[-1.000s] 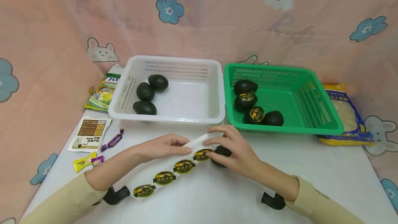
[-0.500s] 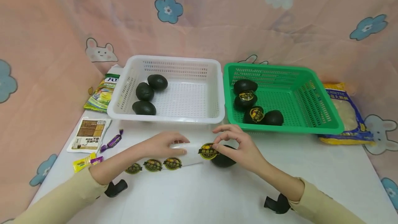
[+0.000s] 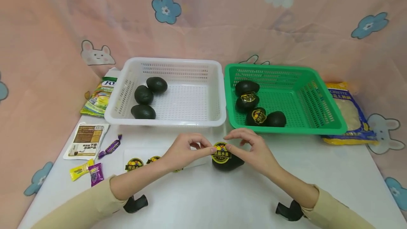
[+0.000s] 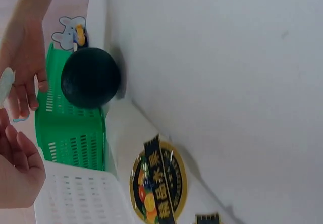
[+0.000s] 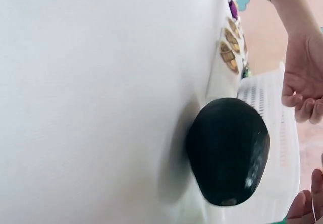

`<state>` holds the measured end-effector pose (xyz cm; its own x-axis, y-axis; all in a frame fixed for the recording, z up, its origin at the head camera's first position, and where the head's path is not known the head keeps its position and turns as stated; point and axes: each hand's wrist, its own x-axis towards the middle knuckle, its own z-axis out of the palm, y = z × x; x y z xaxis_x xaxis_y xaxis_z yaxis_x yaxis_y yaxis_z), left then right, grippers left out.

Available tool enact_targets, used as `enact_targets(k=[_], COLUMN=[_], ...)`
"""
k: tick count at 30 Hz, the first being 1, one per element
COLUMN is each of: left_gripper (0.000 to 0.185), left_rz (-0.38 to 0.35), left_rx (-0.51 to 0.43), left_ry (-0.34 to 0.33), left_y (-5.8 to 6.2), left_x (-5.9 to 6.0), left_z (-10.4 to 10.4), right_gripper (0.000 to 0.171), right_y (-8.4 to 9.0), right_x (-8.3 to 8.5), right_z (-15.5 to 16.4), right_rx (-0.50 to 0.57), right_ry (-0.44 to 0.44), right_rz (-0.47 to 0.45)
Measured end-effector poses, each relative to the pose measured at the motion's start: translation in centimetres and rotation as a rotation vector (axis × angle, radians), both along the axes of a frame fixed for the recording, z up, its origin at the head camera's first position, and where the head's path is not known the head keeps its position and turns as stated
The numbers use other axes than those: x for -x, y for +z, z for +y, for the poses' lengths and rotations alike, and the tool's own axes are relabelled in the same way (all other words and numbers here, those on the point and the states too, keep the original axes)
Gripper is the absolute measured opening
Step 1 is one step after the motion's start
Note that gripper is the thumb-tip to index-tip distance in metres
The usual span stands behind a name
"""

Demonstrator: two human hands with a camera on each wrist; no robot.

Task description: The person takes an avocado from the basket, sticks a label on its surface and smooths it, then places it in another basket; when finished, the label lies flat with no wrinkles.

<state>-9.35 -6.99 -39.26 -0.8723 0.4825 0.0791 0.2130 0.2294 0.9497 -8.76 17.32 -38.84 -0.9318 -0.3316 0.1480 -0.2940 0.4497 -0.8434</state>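
Above an avocado (image 3: 228, 165) on the table, a round black-and-gold sticker (image 3: 221, 153) is held up between the two hands. My left hand (image 3: 190, 150) pinches its left edge with thumb and fingers, while my right hand (image 3: 249, 147) pinches the right edge. Seen from the left wrist, the sticker (image 4: 6, 85) is edge-on and off the avocado (image 4: 91, 77). A white backing strip (image 3: 144, 154) with several more stickers lies flat under the left forearm, which partly covers it. The right wrist view shows the dark avocado (image 5: 228, 152) bare on its near side.
Behind stand a white basket (image 3: 165, 121) with three avocados and a green basket (image 3: 289, 130) with several, some stickered. Left are a brown-and-white pouch (image 3: 87, 141), wrapped candies (image 3: 96, 173) and a green packet (image 3: 101, 96). A pasta bag (image 3: 351, 114) lies far right.
The right hand has peeled one sticker from the strip. The left hand has let go of the strip, now flat on the table, and moved right to the sticker's left edge.
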Motion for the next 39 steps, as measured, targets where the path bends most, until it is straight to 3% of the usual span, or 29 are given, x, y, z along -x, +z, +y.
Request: enact_targets(k=[3, 6, 10, 17, 23, 27, 31, 35, 39], left_gripper=[0.010, 0.010, 0.010, 0.016, 0.027, 0.013, 0.036, 0.041, 0.043], left_rz=[0.007, 0.004, 0.030, 0.186, 0.267, 0.442, 0.618, 0.686, 0.697], left_rx=[-0.031, -0.005, 0.111, 0.359, 0.421, 0.387, 0.394, 0.435, 0.453], left_ry=[0.020, 0.033, 0.039, 0.045, 0.062, 0.037, 0.008, 0.004, 0.005], left_y=[-0.4, -0.9, -1.8, -2.8, -3.4, -4.0, -4.5, -4.7, -4.9], left_x=[-0.1, -0.3, -0.4, -0.4, -0.3, -0.3, -0.2, -0.1, 0.0], left_z=[0.5, 1.0, 1.6, 2.5, 2.5, 2.4, 2.6, 2.7, 2.8], right_gripper=[0.004, 0.013, 0.017, 0.023, 0.033, 0.027, 0.022, 0.025, 0.027], right_y=[-0.1, -0.5, -1.5, -3.6, -4.6, -4.7, -4.7, -4.7, -5.3], right_x=[-0.1, -0.3, -0.6, -0.8, -0.5, -0.2, 0.1, 0.4, 1.1], right_z=[0.6, 1.3, 2.2, 2.6, 2.4, 2.4, 2.6, 3.1, 3.7], right_rx=[-0.028, -0.052, -0.135, -0.240, -0.239, -0.202, -0.184, -0.153, -0.134], right_ry=[-0.026, -0.034, -0.024, -0.021, -0.041, 0.034, 0.135, 0.196, 0.239], right_rz=[0.013, 0.029, 0.070, 0.146, 0.259, 0.355, 0.385, 0.344, 0.271])
